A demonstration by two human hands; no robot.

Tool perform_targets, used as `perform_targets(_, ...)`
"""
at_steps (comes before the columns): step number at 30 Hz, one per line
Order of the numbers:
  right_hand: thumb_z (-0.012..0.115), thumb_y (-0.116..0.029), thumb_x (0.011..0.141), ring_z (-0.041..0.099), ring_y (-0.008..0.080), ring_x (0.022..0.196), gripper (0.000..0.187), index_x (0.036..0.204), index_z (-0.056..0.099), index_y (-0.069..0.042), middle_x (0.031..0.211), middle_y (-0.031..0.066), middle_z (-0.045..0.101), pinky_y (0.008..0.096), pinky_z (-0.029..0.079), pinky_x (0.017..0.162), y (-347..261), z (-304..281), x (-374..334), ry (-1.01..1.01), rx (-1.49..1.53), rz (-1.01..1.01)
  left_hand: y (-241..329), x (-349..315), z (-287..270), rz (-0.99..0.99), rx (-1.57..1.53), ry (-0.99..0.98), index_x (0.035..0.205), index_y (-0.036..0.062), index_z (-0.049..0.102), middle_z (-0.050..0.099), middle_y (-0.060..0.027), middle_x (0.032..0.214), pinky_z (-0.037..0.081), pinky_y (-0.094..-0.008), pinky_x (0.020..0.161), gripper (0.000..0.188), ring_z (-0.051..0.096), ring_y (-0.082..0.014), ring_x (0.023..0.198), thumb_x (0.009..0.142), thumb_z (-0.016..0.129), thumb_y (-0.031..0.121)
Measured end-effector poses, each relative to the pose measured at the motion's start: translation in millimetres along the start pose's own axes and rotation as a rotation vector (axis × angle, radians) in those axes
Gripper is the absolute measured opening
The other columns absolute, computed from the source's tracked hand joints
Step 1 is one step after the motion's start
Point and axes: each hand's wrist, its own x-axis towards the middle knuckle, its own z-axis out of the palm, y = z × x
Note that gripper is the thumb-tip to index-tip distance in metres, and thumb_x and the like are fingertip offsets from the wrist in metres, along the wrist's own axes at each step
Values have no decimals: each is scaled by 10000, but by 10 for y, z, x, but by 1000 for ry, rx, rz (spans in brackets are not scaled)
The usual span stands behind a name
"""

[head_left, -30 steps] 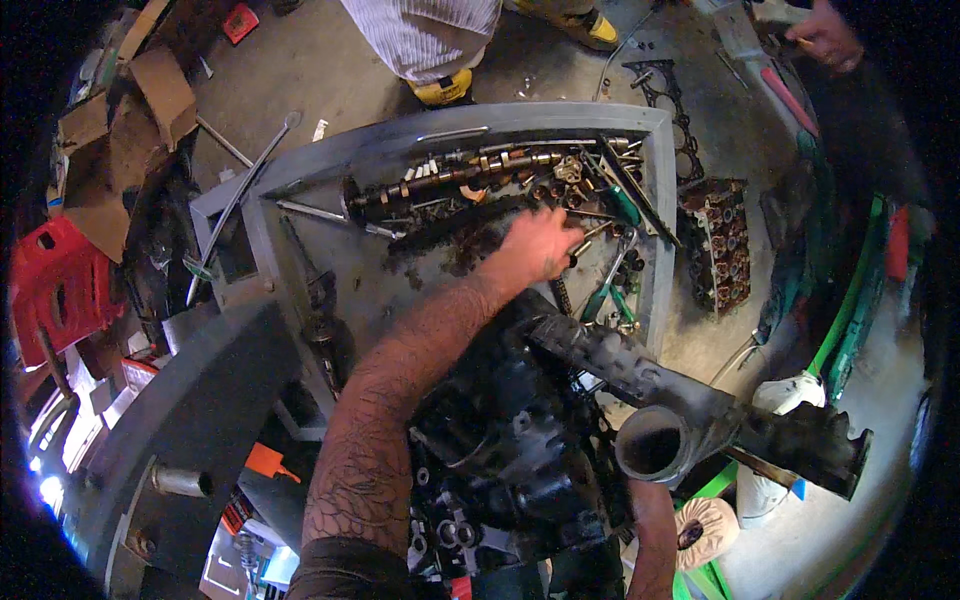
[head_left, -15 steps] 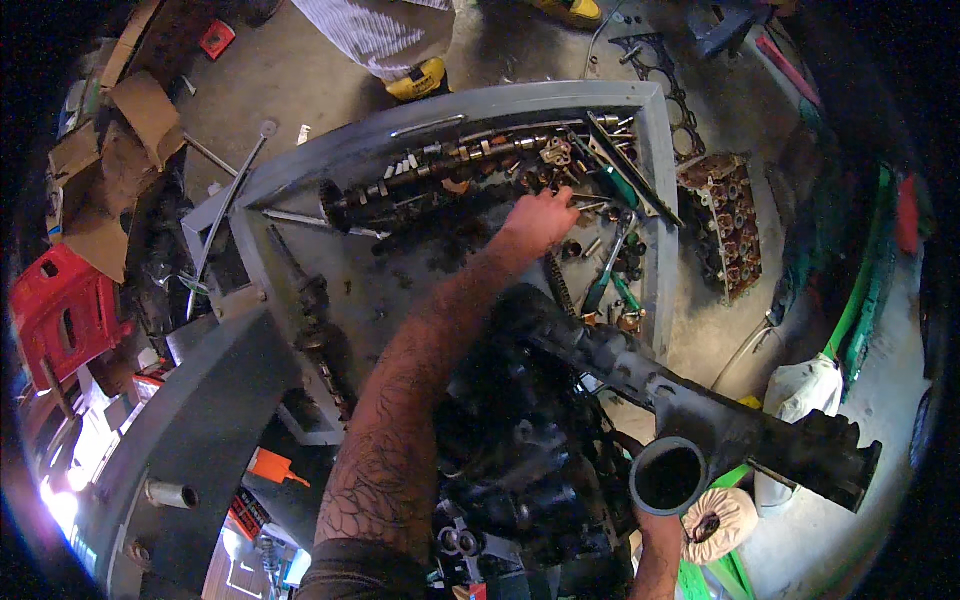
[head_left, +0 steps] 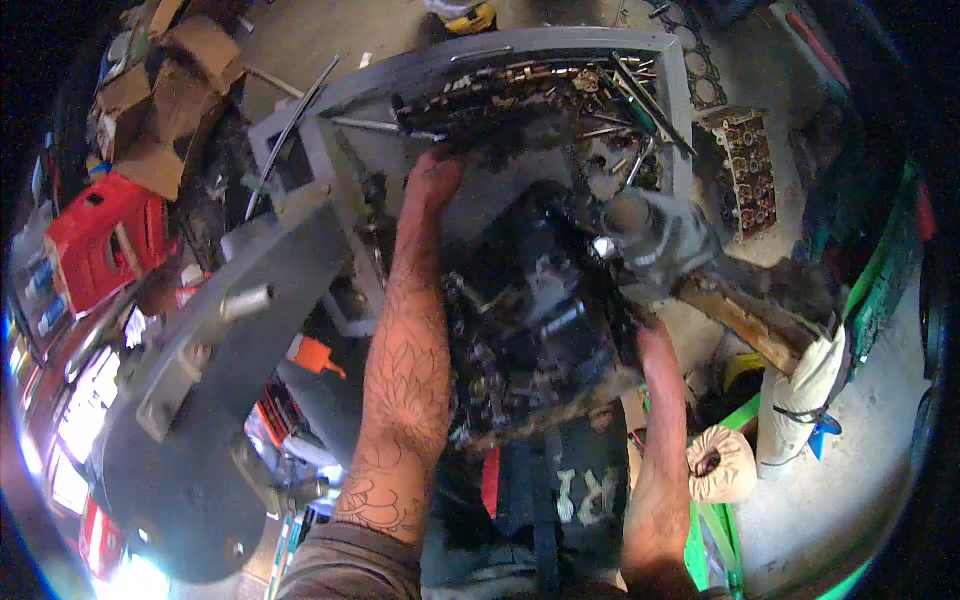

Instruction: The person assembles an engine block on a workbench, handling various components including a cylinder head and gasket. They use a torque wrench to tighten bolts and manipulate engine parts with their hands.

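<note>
My left hand [head_left: 436, 178] is stretched over the grey metal tray [head_left: 560, 42], beside the near end of a camshaft [head_left: 480, 92] and a metal bar [head_left: 375, 127]. Its fingers are blurred and point away, so what they do is unclear. My right hand [head_left: 655, 345] grips the underside of a grey cast manifold [head_left: 680, 245] with a round pipe neck; its fingertips are hidden. The manifold is tilted over the right side of a dark, greasy engine block [head_left: 540, 310], which sits in front of my body.
Sockets and loose parts [head_left: 610, 140] lie in the tray's right end. A cylinder head [head_left: 748, 170] and a gasket [head_left: 703, 75] rest on the floor at right. Cardboard boxes [head_left: 175, 110] and a red plastic case [head_left: 110, 235] are at left, a grey metal arm [head_left: 215, 380] nearer.
My left hand has left the loose parts at the tray's right end and moved left. The manifold has turned, its pipe neck swinging up and away. The whole view has shifted.
</note>
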Motion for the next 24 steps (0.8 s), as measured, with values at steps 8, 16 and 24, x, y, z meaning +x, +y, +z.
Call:
perform_targets(8,381,-3,844,614,210,796,400,1174,606,-31,1011,90,650,305,493,711,-1104,94,-260,-179,121,17,-214,-2652,-180,-297,140,493,1210,45,550,566,-184,1211,395,-376,951,484,513,-328,1146,857,564,376)
perform_targets(16,416,-153,903,635,222,809,331,1157,599,-44,991,96,661,318,510,711,-1062,117,-365,-228,356,195,-758,-4139,105,-620,-807,378,1158,47,592,598,-55,1090,386,-311,917,384,516,-160,1045,893,575,325)
perform_targets(24,516,-257,889,607,181,746,295,1051,629,-38,892,45,652,312,480,657,-926,-92,-241,-226,378,141,-590,-3884,837,-506,-1114,1105,1062,-9,627,623,-36,1020,401,-277,898,245,546,-146,946,861,602,130)
